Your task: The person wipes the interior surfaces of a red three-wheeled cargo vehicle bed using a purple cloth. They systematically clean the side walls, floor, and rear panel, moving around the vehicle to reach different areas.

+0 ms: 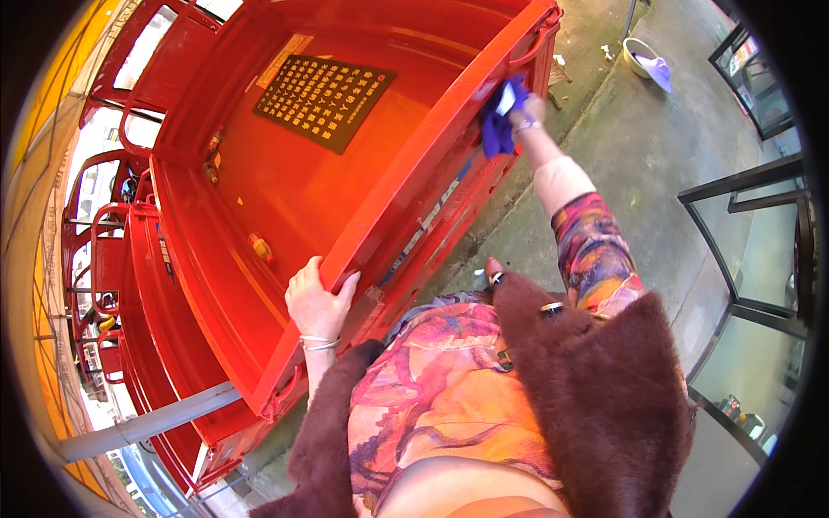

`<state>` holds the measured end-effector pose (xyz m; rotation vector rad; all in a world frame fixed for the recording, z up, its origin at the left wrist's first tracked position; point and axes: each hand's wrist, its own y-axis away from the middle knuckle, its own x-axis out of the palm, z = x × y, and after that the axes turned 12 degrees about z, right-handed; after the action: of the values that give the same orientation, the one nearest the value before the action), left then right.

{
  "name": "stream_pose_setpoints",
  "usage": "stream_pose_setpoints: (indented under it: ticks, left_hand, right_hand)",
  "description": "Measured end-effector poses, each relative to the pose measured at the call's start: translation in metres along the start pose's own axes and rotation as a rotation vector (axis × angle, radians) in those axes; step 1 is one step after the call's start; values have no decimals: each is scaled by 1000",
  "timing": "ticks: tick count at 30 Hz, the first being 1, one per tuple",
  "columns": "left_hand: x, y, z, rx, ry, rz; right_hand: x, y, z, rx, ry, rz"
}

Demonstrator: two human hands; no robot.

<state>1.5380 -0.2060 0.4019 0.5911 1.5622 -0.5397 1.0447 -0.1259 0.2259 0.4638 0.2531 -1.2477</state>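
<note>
A red cargo bed (414, 160) with raised metal sides stretches in front of me. My left hand (318, 299) rests on the top edge of its near side wall, thumb and fingers apart, holding nothing loose. Farther along the same wall, my right hand (528, 112) presses a purple cloth (498, 138) against the outer face, close to the far corner. The fingers of that hand are slightly blurred and partly behind the cloth. Inside the bed lies a dark board with gold characters (324, 99).
A yellow-orange object (261, 248) lies in the bed near its left side. Other red cargo beds (164, 337) stand to the left, by a grey pole (155, 423). On the concrete at the far right sits a pale basin (637, 57) with a lavender cloth. Glass doors (751, 233) stand on the right.
</note>
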Motion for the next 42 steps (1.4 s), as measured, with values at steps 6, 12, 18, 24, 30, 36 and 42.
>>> stream_pose_setpoints:
  ticks: [6, 12, 18, 24, 30, 36, 42]
  left_hand:
    - [0, 0, -6, -87, 45, 47]
    - [0, -1, -7, -108, 66, 54]
    - [2, -1, -5, -105, 63, 48]
    - [0, -1, -5, -104, 77, 65]
    - [0, -1, -5, -96, 72, 52]
    - [-2, -3, -9, -100, 82, 52]
    - [-6, -7, -14, -61, 73, 36]
  right_hand:
    - [-28, -60, -27, 24, -266, -410]
    - [34, 103, -69, -511, -114, 360]
    - [40, 166, -77, -403, -178, 978]
    - [-30, -67, -25, -80, -564, -183]
    - [-61, -150, 1, -295, -297, -556]
    - [21, -112, -96, 280, -156, -259]
    - [35, -116, -190, 132, -244, -70]
